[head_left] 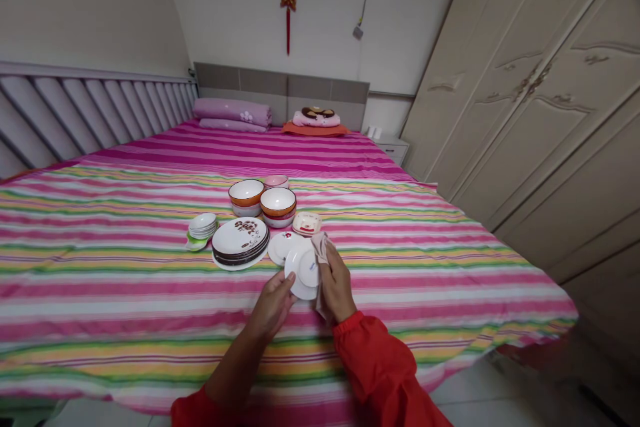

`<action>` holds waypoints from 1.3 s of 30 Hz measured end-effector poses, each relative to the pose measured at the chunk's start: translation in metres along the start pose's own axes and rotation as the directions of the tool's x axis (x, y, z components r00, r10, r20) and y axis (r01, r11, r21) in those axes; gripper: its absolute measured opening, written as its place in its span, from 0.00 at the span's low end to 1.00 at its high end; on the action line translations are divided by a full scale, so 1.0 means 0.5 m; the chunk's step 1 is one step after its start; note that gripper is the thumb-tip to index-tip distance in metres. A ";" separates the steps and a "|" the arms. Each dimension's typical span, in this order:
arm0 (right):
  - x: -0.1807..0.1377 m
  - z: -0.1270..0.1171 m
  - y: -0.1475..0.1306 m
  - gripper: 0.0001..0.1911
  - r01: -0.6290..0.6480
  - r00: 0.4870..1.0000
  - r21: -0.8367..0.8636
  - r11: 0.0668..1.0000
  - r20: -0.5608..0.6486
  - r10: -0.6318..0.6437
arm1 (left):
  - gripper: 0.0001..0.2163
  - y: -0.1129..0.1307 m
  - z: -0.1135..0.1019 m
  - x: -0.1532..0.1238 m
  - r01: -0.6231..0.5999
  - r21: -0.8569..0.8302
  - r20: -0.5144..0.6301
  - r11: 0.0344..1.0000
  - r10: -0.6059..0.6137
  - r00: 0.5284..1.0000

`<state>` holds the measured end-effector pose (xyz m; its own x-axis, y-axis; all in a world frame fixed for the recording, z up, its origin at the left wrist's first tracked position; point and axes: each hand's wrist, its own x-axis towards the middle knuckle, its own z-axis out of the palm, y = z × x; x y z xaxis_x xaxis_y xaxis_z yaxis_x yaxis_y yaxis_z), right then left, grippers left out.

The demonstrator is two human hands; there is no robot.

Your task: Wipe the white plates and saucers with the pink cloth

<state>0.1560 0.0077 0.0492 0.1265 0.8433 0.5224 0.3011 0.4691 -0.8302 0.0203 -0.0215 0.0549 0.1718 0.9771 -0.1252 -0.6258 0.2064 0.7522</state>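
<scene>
My left hand (273, 303) grips the lower left rim of a white plate (301, 269), thumb on the near face. The plate is tilted, its underside with a small blue mark facing me. My right hand (339, 283) is closed on a pale pinkish cloth (321, 248), which is pressed around the plate's right edge. Just behind lies another white plate (281, 244) with a small red flower. To its left is a stack of dark-rimmed plates (241, 235) with a brown floral pattern.
Stacked bowls (278, 201) and orange-sided bowls (247, 191) stand behind the plates, near a pink bowl (277, 181). Square dishes (307, 222) sit at right, small white bowls (203, 223) on a green dish at left. A striped sheet (125, 293) covers the bed; wardrobes (530, 93) stand at right.
</scene>
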 end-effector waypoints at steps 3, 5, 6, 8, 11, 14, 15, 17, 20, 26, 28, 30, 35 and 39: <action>-0.003 0.013 -0.003 0.24 0.151 0.983 -0.149 0.977 0.128 -0.133 | 0.12 -0.005 0.002 -0.002 0.000 0.027 0.022 1.000 -0.001 1.000; -0.011 0.023 -0.011 0.25 0.246 0.955 -0.218 0.944 0.219 -0.198 | 0.12 -0.012 0.000 0.000 0.002 0.025 0.020 1.000 -0.002 1.000; -0.017 0.028 -0.015 0.26 0.288 0.940 -0.244 0.926 0.257 -0.225 | 0.11 -0.016 -0.002 0.001 -0.002 0.013 0.007 1.000 0.002 1.000; -0.032 0.038 -0.021 0.27 0.364 0.909 -0.282 0.888 0.316 -0.272 | 0.10 -0.021 -0.006 0.006 -0.027 -0.018 -0.035 0.999 0.026 0.999; -0.055 0.045 -0.022 0.29 0.442 0.875 -0.307 0.843 0.356 -0.328 | 0.15 -0.024 -0.014 0.011 -0.075 -0.042 -0.099 0.996 0.070 0.993; -0.073 0.040 -0.017 0.30 0.487 0.853 -0.299 0.821 0.366 -0.373 | 0.18 -0.024 -0.022 0.012 -0.078 -0.059 -0.117 0.995 0.071 0.991; -0.079 0.035 -0.016 0.29 0.500 0.845 -0.293 0.815 0.370 -0.385 | 0.18 -0.023 -0.024 0.012 -0.074 -0.077 -0.121 0.994 0.064 0.991; -0.089 0.023 -0.013 0.29 0.531 0.825 -0.279 0.800 0.383 -0.414 | 0.16 -0.020 -0.030 0.013 -0.051 -0.119 -0.132 0.992 0.035 0.991; -0.106 0.000 -0.007 0.30 0.569 0.806 -0.277 0.775 0.376 -0.457 | 0.12 -0.013 -0.036 0.015 -0.025 -0.158 -0.153 0.987 0.001 0.988; -0.121 -0.033 0.016 0.30 0.462 0.886 -0.299 0.835 0.191 -0.421 | 0.07 -0.008 -0.040 0.013 -0.049 -0.159 -0.166 0.986 0.022 0.986; -0.111 -0.039 0.022 0.28 0.378 0.926 -0.269 0.886 0.123 -0.357 | 0.06 -0.010 -0.043 0.012 -0.059 -0.130 -0.178 0.990 0.035 0.983; -0.093 -0.044 0.026 0.25 0.281 0.960 -0.225 0.933 0.075 -0.271 | 0.06 -0.013 -0.043 0.009 -0.057 -0.095 -0.175 0.994 0.040 0.984; -0.034 -0.045 0.022 0.22 0.120 0.992 -0.149 0.982 0.062 -0.112 | 0.09 -0.011 -0.031 -0.004 -0.013 -0.049 -0.110 0.999 0.008 0.994; -0.005 -0.027 0.014 0.23 0.143 0.987 -0.175 0.974 0.100 -0.127 | 0.14 -0.009 -0.015 -0.014 0.016 -0.024 -0.079 1.000 -0.018 0.997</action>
<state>0.1705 0.0054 0.0446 -0.0079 0.7989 0.6015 0.4765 0.5318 -0.7001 0.0161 -0.0289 0.0474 0.1220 0.9743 -0.1895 -0.6407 0.2231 0.7347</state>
